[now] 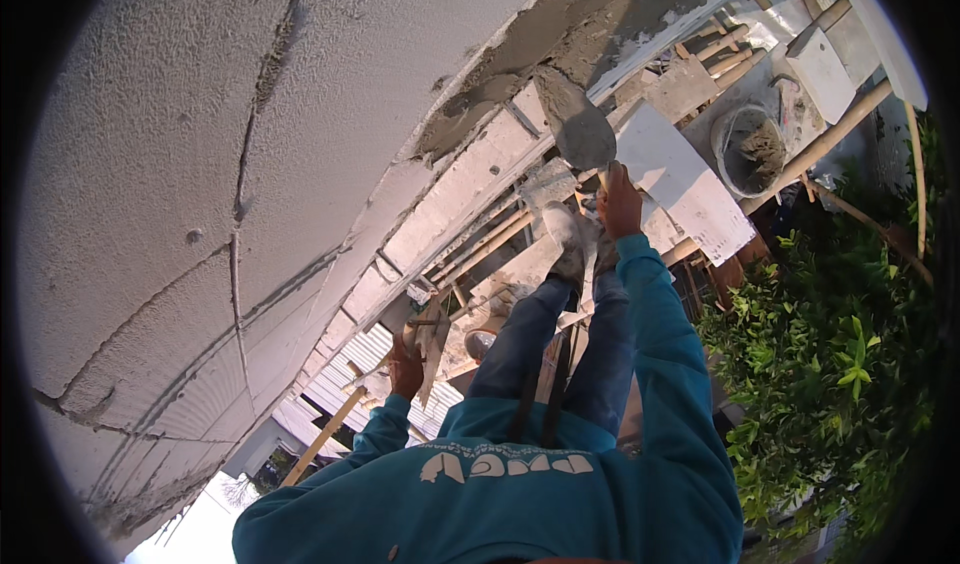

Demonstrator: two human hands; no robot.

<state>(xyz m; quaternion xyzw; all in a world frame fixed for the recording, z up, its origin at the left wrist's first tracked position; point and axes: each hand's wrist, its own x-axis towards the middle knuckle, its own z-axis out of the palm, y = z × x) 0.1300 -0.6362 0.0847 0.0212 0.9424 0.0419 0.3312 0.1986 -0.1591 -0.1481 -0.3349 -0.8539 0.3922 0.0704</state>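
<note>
My right hand [620, 204] is closed round the handle of a trowel [577, 124], whose grey, mortar-coated blade lies at the lower edge of a wet mortar patch [560, 39] on the wall. Whether the blade presses on the wall cannot be told. Lower and to the left, my left hand [405, 367] grips the handle of a plastering float [432, 336], a flat tool seen nearly edge-on and smeared with mortar. The pale wall [170, 114] fills the left side, with filled joints running across it.
A bucket of mortar [750, 149] stands on the scaffold at right. White blocks lie near it, one large block [680, 179] beside my right hand and another [820, 74] farther off. Bamboo poles [840, 129] edge the platform. Leafy branches [830, 384] crowd the right.
</note>
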